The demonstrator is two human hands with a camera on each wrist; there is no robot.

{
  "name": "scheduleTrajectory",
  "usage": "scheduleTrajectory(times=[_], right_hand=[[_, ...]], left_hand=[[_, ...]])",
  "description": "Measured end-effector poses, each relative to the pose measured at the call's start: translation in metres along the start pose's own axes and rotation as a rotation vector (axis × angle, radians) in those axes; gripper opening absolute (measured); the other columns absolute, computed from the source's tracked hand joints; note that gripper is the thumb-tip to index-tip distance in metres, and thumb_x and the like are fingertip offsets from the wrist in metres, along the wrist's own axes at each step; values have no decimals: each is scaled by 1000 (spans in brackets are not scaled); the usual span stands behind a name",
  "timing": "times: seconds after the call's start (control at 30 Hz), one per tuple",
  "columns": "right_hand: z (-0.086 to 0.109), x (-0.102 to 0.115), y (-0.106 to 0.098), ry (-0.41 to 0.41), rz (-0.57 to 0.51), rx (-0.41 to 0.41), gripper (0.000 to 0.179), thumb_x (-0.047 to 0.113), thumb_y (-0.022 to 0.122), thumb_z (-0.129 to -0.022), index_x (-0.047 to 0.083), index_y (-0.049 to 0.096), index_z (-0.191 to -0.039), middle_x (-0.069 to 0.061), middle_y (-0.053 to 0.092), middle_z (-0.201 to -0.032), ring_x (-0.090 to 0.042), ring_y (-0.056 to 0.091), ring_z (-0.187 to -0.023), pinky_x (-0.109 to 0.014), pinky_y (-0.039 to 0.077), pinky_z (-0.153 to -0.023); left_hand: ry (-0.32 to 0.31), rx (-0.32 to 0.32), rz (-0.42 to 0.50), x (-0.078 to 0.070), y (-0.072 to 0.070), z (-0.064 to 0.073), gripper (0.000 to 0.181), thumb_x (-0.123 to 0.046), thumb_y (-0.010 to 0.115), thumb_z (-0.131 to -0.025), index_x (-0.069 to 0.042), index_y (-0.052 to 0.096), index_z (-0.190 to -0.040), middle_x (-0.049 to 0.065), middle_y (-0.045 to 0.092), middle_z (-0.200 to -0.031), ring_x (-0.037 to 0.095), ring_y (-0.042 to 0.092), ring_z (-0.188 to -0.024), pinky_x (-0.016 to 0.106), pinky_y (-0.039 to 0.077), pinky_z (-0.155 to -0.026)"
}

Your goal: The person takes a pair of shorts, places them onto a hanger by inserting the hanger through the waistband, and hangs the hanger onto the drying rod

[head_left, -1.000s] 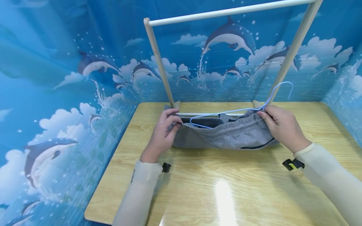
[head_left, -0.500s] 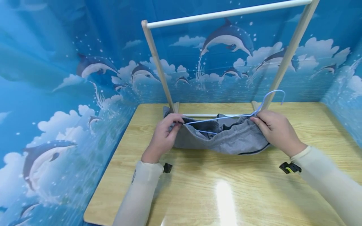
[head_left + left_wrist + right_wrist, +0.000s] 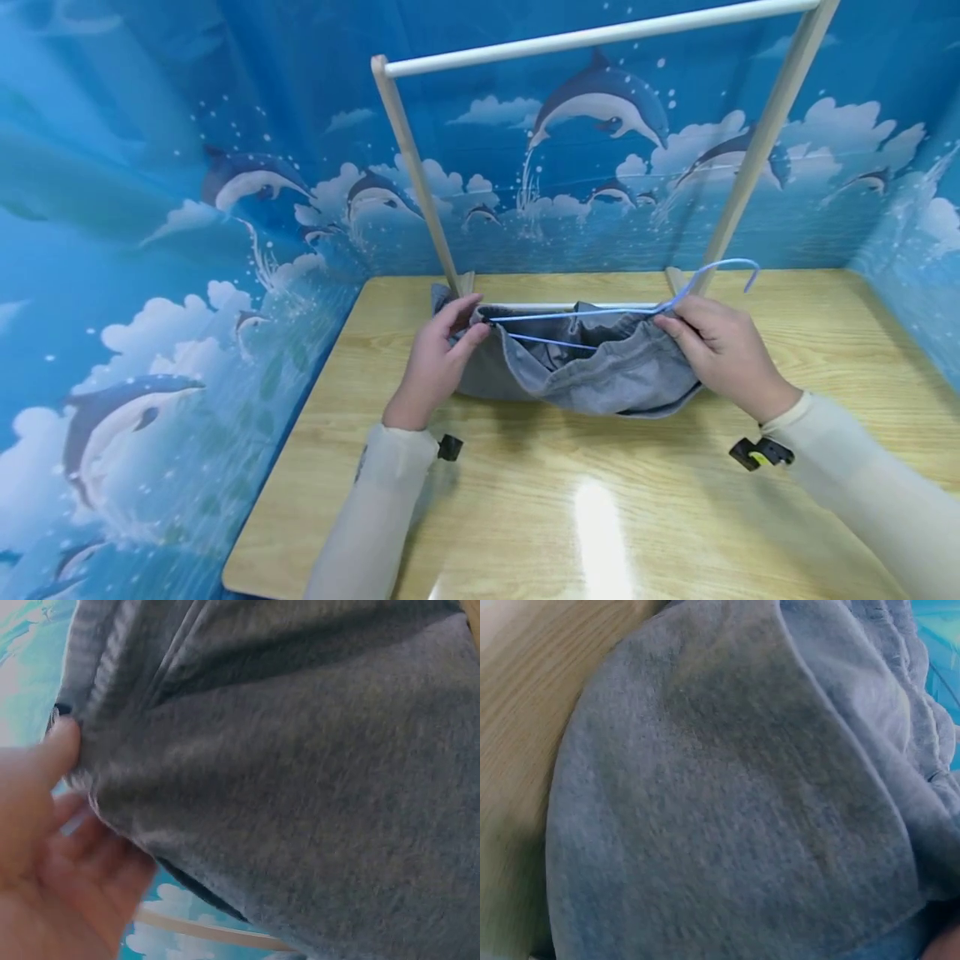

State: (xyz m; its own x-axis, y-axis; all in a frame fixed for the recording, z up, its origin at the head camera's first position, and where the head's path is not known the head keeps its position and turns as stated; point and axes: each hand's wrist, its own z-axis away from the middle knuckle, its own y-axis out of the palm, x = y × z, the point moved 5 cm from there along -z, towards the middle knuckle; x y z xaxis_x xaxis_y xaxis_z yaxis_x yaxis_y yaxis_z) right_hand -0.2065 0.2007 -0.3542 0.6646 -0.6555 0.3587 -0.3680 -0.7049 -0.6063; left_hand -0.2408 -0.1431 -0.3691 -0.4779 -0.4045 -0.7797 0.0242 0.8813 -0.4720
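Observation:
A pair of grey pants point(image 3: 626, 379) with a gathered elastic waistband is held up over the table, its waist opening facing up. My left hand point(image 3: 431, 362) pinches the waistband at the left corner, thumb on the fabric edge in the left wrist view. A light blue wire hanger point(image 3: 688, 287) runs across the opening, its left end at that corner, its lower wire inside the waist and its hook sticking up at right. My right hand point(image 3: 731, 354) grips the hanger below the hook together with the waistband's right side. Grey cloth point(image 3: 705, 802) fills most of the right wrist view.
Behind the pants stands a wooden rack with a white top rail point(image 3: 600, 36) and two slanted posts. The wood-grain table point(image 3: 525, 500) extends in front. A blue dolphin-print backdrop point(image 3: 225, 333) encloses the back and sides.
The hanger has moved left and lower, its left end now at the waistband's left corner. My right hand has shifted left with it, and the waist opening gapes wider.

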Motion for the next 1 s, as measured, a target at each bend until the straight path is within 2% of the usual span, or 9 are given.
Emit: scheduleTrajectory(times=[0.07,0.17,0.27,0.37,0.53,0.8,1.0], right_hand=[[-3,1,-2,-7,-4,15,21,-3,75,-91,17,67,-86,10,46,-71,-4,37,-61,-19,31,-57],[-8,-1,-4,0,4,50,22,0,72,-95,19,64,-86,11,44,-71,-5,37,-59,-19,31,-57],[-11,-4,-7,10,15,70,21,2,70,-97,20,65,-87,11,46,-72,-5,38,-59,-19,32,-56],[-10,-6,-9,16,9,72,21,1,71,-96,19,67,-87,11,49,-73,-5,40,-60,-19,33,-57],[-11,-8,-10,17,-1,60,21,0,72,-95,20,67,-87,10,49,-72,-5,39,-59,-19,32,-56],[-6,-6,-8,32,-5,44,25,0,72,-94,19,63,-82,11,44,-69,-7,38,-60,-20,31,-57],[7,0,1,60,-30,36,26,-1,72,-95,20,62,-83,13,44,-70,-6,38,-61,-19,32,-57]], left_hand=[[-2,-6,-36,3,3,-3,26,-35,58,-106,-13,69,-115,1,66,-100,14,60,-90,36,54,-78],[48,-8,-66,3,6,-7,28,-35,54,-108,-13,62,-92,2,54,-81,19,49,-71,36,44,-64],[104,3,-103,0,9,-8,26,-32,53,-109,-14,61,-91,0,50,-77,17,46,-67,34,42,-62],[127,25,-141,-4,10,-8,26,-31,51,-109,-15,61,-91,-1,50,-77,16,45,-67,35,42,-63],[123,51,-204,-10,9,-9,27,-33,50,-110,-16,59,-90,-1,47,-74,16,43,-65,35,41,-62],[131,86,-345,-21,9,-7,20,-31,50,-110,-21,64,-100,-5,49,-75,13,44,-64,33,43,-60],[135,113,-450,-24,10,0,19,-29,53,-109,-21,59,-94,-6,48,-74,12,45,-64,32,44,-60]])
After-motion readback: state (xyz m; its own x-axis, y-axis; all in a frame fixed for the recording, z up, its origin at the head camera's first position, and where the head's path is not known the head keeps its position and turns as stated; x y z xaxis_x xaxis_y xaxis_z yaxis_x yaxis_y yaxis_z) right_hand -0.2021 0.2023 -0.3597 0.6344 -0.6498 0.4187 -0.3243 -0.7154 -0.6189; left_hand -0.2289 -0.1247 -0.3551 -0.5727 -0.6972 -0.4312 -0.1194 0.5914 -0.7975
